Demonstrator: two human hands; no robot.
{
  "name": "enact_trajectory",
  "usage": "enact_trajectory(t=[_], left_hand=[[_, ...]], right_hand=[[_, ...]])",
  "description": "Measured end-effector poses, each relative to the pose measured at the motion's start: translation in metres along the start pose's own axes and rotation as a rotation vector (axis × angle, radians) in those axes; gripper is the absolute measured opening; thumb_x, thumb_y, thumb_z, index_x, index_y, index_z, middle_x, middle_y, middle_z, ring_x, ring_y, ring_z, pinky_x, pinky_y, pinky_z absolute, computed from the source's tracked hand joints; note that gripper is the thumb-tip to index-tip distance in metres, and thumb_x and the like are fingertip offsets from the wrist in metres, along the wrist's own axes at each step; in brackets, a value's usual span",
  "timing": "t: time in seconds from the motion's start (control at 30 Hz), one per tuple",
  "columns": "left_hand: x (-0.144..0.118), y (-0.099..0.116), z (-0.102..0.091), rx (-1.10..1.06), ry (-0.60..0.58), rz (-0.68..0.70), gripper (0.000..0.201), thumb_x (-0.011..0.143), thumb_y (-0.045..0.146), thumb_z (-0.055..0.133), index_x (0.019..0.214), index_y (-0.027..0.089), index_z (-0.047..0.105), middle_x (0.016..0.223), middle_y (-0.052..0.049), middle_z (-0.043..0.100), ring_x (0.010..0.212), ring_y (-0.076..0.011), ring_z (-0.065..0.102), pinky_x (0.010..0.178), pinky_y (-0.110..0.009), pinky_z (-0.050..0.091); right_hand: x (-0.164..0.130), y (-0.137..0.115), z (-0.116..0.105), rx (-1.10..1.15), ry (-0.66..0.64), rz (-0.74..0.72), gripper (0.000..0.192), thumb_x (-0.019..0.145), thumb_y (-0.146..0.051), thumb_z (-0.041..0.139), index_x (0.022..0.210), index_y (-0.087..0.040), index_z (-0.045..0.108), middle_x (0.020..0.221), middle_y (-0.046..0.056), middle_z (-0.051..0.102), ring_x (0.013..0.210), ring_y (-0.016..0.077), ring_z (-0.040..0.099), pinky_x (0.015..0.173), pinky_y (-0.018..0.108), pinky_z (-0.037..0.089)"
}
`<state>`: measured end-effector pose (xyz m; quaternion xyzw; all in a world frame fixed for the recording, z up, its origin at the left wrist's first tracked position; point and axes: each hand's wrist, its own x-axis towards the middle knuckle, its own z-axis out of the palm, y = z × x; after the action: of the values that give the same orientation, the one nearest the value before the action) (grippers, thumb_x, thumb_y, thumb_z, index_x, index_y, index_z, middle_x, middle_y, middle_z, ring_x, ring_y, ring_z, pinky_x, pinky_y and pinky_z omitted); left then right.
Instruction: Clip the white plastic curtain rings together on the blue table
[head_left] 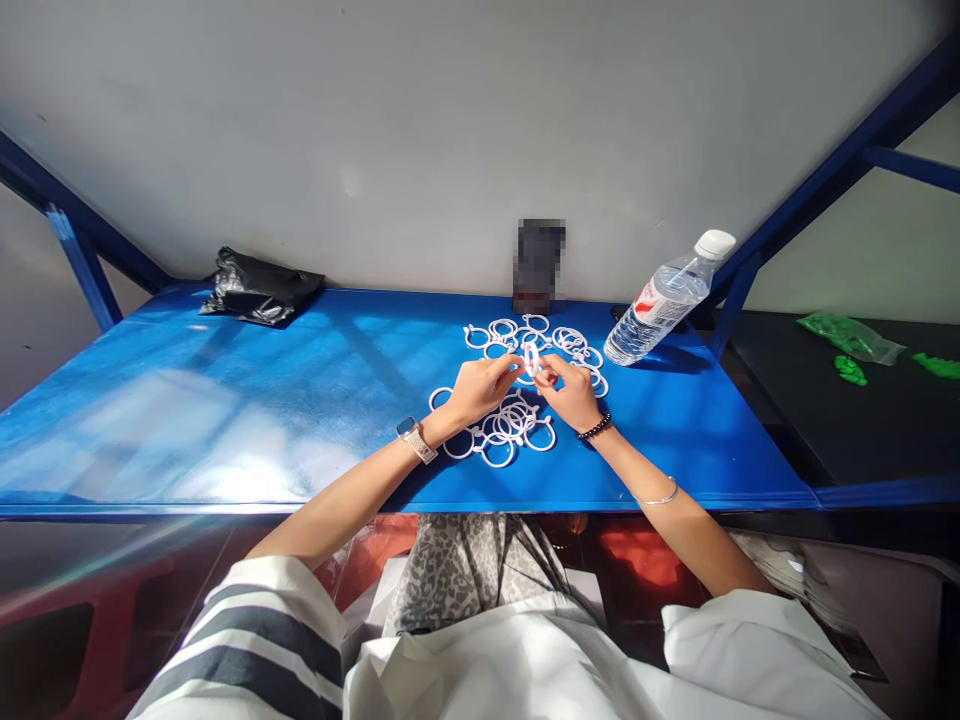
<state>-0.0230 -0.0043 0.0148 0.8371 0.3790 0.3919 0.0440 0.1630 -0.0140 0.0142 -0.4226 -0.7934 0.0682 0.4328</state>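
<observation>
Watching remotely, I see white ring (532,357) between left hand (482,386) and right hand (572,390), fingers (553,364) of both pinching it over blue table (315,410). Likely light, stiff, smooth; best gripped edgewise.

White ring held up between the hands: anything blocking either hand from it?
Nothing visible: the left hand and right hand hold the white ring between them. Loose rings lie on the blue table around them; the bottle stands off to the right.

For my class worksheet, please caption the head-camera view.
Left hand and right hand hold at least one white ring above a blue table strewn with more rings.
</observation>
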Motion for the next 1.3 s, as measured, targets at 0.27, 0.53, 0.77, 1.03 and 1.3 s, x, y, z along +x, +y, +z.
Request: enact_trajectory(t=[0.27,0.53,0.77,1.03,1.3], left_hand=[[-0.001,0.001,0.001,-0.009,-0.008,0.012,0.024,0.097,0.031,0.042,0.092,0.016,0.061,0.052,0.004,0.053,0.042,-0.0079,0.043,0.047,-0.02,0.024],[-0.001,0.002,0.001,-0.025,-0.01,0.021,0.022,0.097,0.029,0.042,0.091,0.017,0.059,0.052,0.004,0.052,0.043,-0.0087,0.044,0.047,-0.02,0.024],[0.0,0.005,-0.003,-0.111,-0.05,0.007,0.022,0.097,0.028,0.039,0.093,0.016,0.058,0.055,0.004,0.052,0.043,-0.0084,0.041,0.048,-0.021,0.024],[0.001,0.01,-0.008,-0.251,-0.086,-0.046,0.021,0.095,0.031,0.041,0.093,0.016,0.056,0.054,0.005,0.049,0.046,-0.0085,0.039,0.05,-0.021,0.026],[0.002,0.01,-0.01,-0.254,-0.099,-0.042,0.021,0.095,0.03,0.04,0.093,0.016,0.056,0.054,0.004,0.048,0.046,-0.0089,0.039,0.05,-0.021,0.027]], right_hand=[[0.0,-0.003,-0.003,0.081,-0.051,-0.017,0.019,0.076,-0.005,0.045,0.081,-0.021,0.052,0.053,-0.004,0.057,0.049,0.0139,0.056,0.056,0.024,0.044],[0.001,-0.006,-0.005,0.127,-0.086,-0.01,0.023,0.072,-0.002,0.044,0.08,-0.022,0.048,0.05,-0.007,0.052,0.048,0.0132,0.055,0.055,0.023,0.043],[0.0,-0.006,-0.005,0.148,-0.11,0.0,0.021,0.072,-0.003,0.044,0.08,-0.023,0.047,0.052,-0.007,0.054,0.049,0.0125,0.057,0.055,0.022,0.044],[0.0,-0.01,-0.008,0.213,-0.144,0.045,0.008,0.083,-0.014,0.049,0.083,-0.022,0.049,0.054,-0.005,0.059,0.049,0.0126,0.059,0.054,0.023,0.045],[0.002,-0.012,-0.009,0.225,-0.15,0.041,0.008,0.087,-0.018,0.046,0.081,-0.022,0.047,0.055,-0.005,0.058,0.048,0.0116,0.057,0.054,0.023,0.045]])
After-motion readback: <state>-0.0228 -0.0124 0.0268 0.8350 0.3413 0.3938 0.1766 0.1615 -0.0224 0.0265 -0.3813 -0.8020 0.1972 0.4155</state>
